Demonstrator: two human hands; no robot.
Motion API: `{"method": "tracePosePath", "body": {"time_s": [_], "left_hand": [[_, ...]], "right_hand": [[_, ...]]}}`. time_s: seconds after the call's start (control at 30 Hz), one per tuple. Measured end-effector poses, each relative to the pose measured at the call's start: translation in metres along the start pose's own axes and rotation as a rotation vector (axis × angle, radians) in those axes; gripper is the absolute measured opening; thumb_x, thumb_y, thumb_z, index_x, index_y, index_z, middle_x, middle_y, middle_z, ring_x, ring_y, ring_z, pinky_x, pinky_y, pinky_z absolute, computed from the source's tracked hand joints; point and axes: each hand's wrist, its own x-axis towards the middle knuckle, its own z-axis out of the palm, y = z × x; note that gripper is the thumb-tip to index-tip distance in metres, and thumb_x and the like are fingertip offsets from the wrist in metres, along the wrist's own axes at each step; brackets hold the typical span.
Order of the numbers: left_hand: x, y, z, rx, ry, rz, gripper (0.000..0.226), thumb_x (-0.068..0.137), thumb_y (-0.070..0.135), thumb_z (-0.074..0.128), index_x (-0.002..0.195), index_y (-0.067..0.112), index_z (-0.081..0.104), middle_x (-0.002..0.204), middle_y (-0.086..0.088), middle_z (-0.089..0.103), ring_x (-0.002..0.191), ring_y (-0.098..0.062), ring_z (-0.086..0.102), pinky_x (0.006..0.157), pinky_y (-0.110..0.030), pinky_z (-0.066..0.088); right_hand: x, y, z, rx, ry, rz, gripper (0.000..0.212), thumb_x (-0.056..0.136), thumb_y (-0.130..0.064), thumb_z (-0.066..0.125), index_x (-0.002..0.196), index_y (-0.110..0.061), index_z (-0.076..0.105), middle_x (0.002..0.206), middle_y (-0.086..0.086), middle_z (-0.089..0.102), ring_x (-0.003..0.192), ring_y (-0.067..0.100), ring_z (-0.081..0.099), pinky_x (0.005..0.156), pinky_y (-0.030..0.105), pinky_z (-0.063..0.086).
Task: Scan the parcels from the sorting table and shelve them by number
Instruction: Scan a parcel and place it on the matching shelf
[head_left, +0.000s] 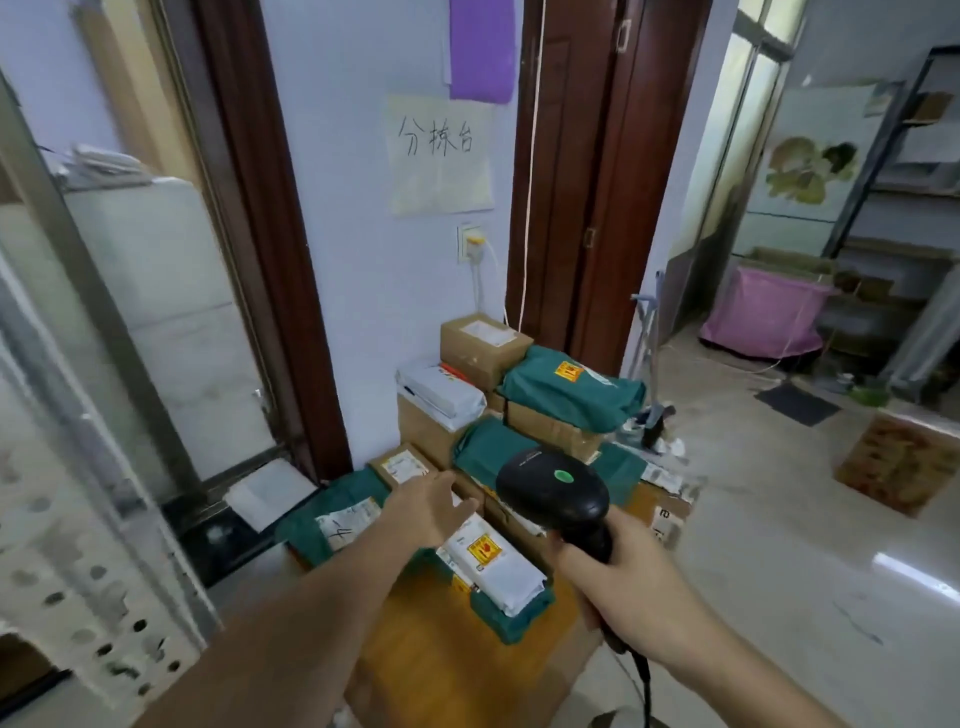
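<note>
The handheld plastic barcode scanner (553, 491) is black with a round green spot on its head. Under it, the flat white plastic mailer (493, 564) carries a yellow sticker with red marks and lies on a dark green plastic bag parcel (514, 623). Another green bag parcel up on the stack (571, 392) bears the same yellow and red sticker. The plain cardboard box at the top of the stack (480, 345) is brown with a white label. The wooden counter (441, 660) is orange-brown. On the pale blue wall hang a purple paper sheet (480, 49) and a cream paper sign with black handwriting (440, 156). Farther off sits a pink plastic sack (763, 317).
</note>
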Motion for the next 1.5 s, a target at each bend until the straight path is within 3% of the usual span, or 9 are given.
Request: {"method": "tracePosePath", "body": {"time_s": [0.4,0.53,0.6,0.7,0.73,0.83,0.9,1.1,1.5], "left_hand": [[0.099,-0.003,0.112,-0.259,-0.137,-0.395,0.090,0.092,0.074,0.055,0.155,0.011,0.041,0.150,-0.012,0.056,0.131,-0.033,0.058,0.103,-0.046,0.052],[0.128,-0.010,0.193,-0.505,-0.239,-0.587,0.108,0.064,0.092,0.048,0.136,0.010,0.054,0.122,-0.015,0.072,0.103,-0.031,0.072,0.082,-0.041,0.060],[0.151,-0.021,0.247,-0.629,-0.257,-0.707,0.110,0.056,0.091,0.069,0.135,0.016,0.056,0.109,-0.009,0.073,0.093,-0.024,0.071,0.074,-0.034,0.058],[0.178,-0.027,0.302,-0.849,-0.216,-0.849,0.181,-0.003,0.103,0.064,0.153,0.014,0.042,0.135,-0.012,0.062,0.119,-0.029,0.063,0.098,-0.040,0.056],[0.180,-0.026,0.306,-0.872,-0.192,-0.887,0.182,-0.001,0.103,0.066,0.155,0.012,0.038,0.140,-0.012,0.058,0.123,-0.030,0.062,0.101,-0.040,0.055],[0.154,0.006,0.260,-0.868,-0.096,-0.937,0.128,0.058,0.080,0.086,0.152,0.006,0.041,0.139,-0.014,0.060,0.120,-0.031,0.064,0.095,-0.038,0.057],[0.145,0.021,0.241,-0.831,-0.052,-0.964,0.112,0.071,0.065,0.089,0.152,0.004,0.040,0.141,-0.016,0.058,0.123,-0.033,0.063,0.093,-0.037,0.057],[0.149,0.024,0.237,-0.847,-0.066,-1.001,0.108,0.072,0.060,0.090,0.151,0.005,0.043,0.144,-0.016,0.057,0.126,-0.034,0.062,0.088,-0.036,0.053],[0.100,0.004,0.185,-1.381,0.017,-0.857,0.047,0.076,0.016,0.095,0.113,0.002,0.070,0.109,-0.016,0.077,0.091,-0.030,0.076,0.074,-0.042,0.061]], "right_hand": [[0.139,0.080,-0.024,0.057,-0.170,0.052,0.014,0.092,-0.018,0.065,0.093,-0.004,0.060,0.052,0.007,0.056,0.046,0.016,0.055,0.049,0.026,0.047],[0.157,0.107,-0.024,0.094,-0.224,0.123,0.012,0.093,-0.016,0.065,0.096,-0.007,0.058,0.054,0.010,0.052,0.045,0.017,0.051,0.047,0.025,0.046],[0.162,0.114,-0.025,0.095,-0.253,0.132,0.009,0.094,-0.016,0.065,0.098,-0.011,0.059,0.057,0.011,0.051,0.046,0.018,0.052,0.047,0.025,0.046],[0.168,0.124,-0.029,0.087,-0.275,0.140,0.008,0.094,-0.017,0.065,0.099,-0.016,0.060,0.059,0.009,0.051,0.048,0.016,0.053,0.047,0.024,0.046],[0.171,0.127,-0.031,0.096,-0.277,0.148,0.007,0.094,-0.016,0.065,0.098,-0.015,0.060,0.059,0.008,0.051,0.048,0.016,0.053,0.047,0.023,0.046],[0.179,0.133,-0.035,0.106,-0.266,0.164,0.005,0.093,-0.015,0.065,0.095,-0.012,0.061,0.055,0.003,0.051,0.046,0.014,0.054,0.047,0.023,0.047],[0.184,0.136,-0.037,0.115,-0.245,0.165,0.004,0.092,-0.015,0.065,0.094,-0.013,0.062,0.056,0.004,0.053,0.045,0.015,0.054,0.047,0.024,0.047],[0.190,0.143,-0.041,0.143,-0.261,0.187,0.007,0.093,-0.016,0.065,0.096,-0.010,0.061,0.056,0.008,0.052,0.045,0.015,0.053,0.047,0.022,0.047],[0.183,0.115,-0.031,0.135,-0.247,0.135,0.011,0.094,-0.011,0.063,0.094,-0.002,0.057,0.053,0.005,0.049,0.042,0.015,0.048,0.044,0.022,0.044]]}}
